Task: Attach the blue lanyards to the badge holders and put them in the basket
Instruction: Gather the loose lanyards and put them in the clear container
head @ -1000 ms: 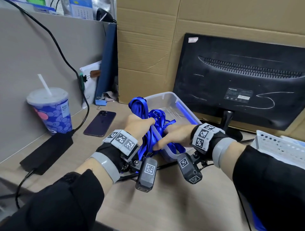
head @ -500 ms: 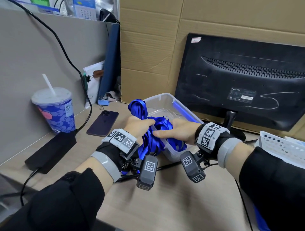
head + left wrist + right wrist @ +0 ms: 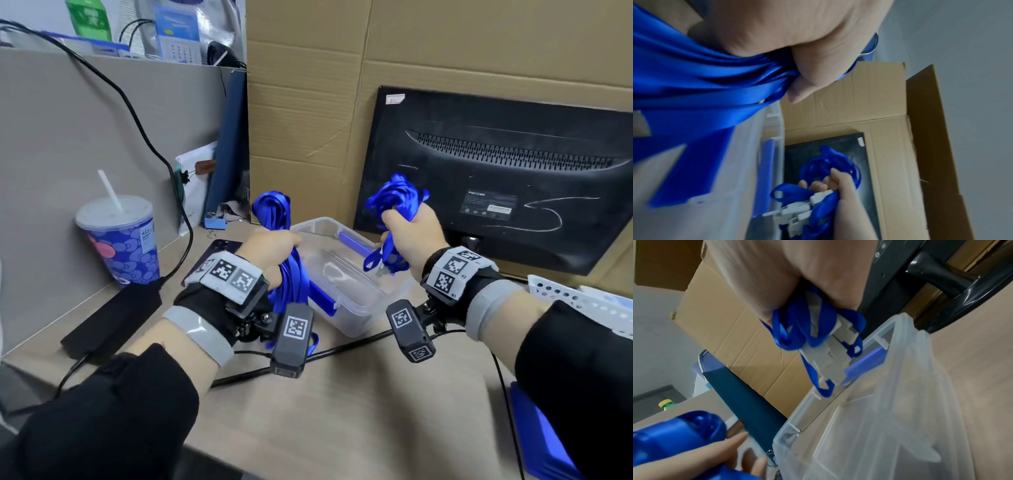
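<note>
Blue satin lanyards are split into two bunches, one in each of the person's fists, both lifted above the pale wooden desk [image 3: 342, 411]. Nearest, the left hand [image 3: 270, 250] has its fingers clenched round the larger bunch of blue lanyards [image 3: 291, 277], whose ribbons loop up above the knuckles and hang down past the wrist, beside the near left corner of the clear plastic box [image 3: 356, 308]. In the left wrist view those ribbons [image 3: 701, 84] are squeezed tight under the curled fingers [image 3: 805, 84].

Across from it, over the far right side of the box, the right hand [image 3: 411, 233] is held higher, its fingers closed round the smaller tangle of blue lanyards [image 3: 394, 198]. White plastic clips [image 3: 830, 352] dangle below that fist with short ribbon loops, just above the box rim. The box has blue latch handles [image 3: 352, 243] on its sides, and nothing blue shows lying inside it.

To the right, at the desk edge, sits a white perforated plastic basket [image 3: 561, 294], well apart from both bunches. To the left lie a dark phone [image 3: 212, 250], a black power brick [image 3: 113, 315] and a blue patterned drink cup with a straw [image 3: 120, 240]. Behind the box stands the back of a black monitor [image 3: 496, 178], and behind that a brown cardboard sheet [image 3: 342, 85].
</note>
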Tool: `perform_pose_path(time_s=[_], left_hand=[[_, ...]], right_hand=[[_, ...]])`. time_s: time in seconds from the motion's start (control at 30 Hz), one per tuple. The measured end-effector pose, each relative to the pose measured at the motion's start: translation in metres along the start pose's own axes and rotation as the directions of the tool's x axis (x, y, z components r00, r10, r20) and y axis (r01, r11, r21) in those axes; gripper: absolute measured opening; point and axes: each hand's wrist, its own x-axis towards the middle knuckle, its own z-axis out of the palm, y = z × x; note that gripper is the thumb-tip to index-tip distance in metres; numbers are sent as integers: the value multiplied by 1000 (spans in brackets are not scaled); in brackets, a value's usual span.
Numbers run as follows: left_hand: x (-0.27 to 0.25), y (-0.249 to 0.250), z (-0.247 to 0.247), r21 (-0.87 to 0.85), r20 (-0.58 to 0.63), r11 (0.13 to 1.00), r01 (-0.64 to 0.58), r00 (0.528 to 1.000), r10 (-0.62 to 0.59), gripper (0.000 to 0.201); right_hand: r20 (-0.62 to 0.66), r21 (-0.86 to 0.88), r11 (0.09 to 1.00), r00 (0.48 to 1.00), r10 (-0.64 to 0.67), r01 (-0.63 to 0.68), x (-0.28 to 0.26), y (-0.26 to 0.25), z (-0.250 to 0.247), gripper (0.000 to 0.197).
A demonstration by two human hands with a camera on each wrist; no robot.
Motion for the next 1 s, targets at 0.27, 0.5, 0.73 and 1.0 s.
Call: perform_pose_path(time_s=[0.27,0.5,0.73,1.0], left_hand=[[-40,86,9,-379,229,925,28,971,64,24],[-31,120,42,-698,245,715,27,948,203,21],[15,57,79,-539,277,792,287,948,-155,26],[43,6,76,1,235,926,377,900,-366,19]], right_hand=[[-70,59,998,998,10,-6,1,-2,-22,8],[-114,84,996,993,24,-15,6,-5,-36,17],[-107,97,995,994,35,-25,11,4,-45,13],[-58,71,995,995,79,-75,10,5,-51,24]])
